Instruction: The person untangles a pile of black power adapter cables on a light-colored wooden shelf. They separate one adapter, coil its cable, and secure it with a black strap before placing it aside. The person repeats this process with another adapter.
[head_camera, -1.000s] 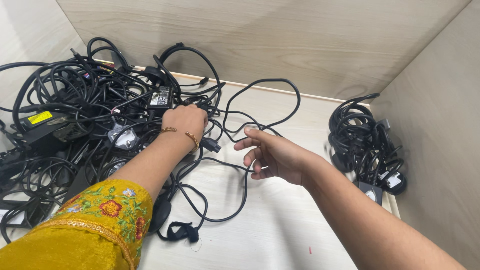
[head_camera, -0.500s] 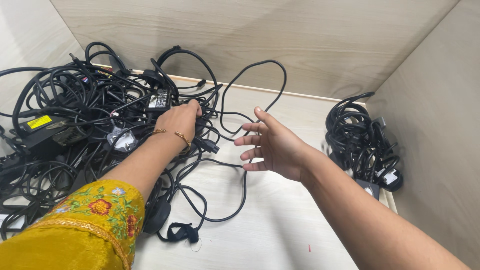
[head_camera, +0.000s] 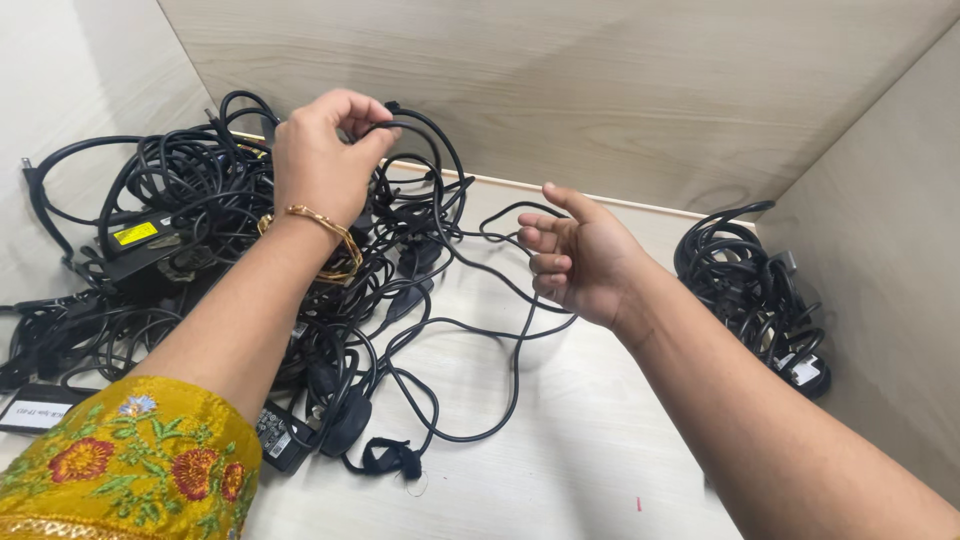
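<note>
L hand (head_camera: 325, 160) grip pinches black cable (head_camera: 425, 150) above pile; R hand (head_camera: 578, 258) open.

The scene is seen from a single head-worn camera, angled downward and forward over the light wooden table (head_camera: 560, 470) toward the corner panels. The left hand (head_camera: 325, 160), gripping a black cable (head_camera: 440, 200), is framed close, upper left of centre. No second view is provided.

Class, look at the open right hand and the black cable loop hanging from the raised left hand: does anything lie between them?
Nothing visible does. The right hand is open beside the cable loop pinched by the left hand; only bare table lies below.
</note>
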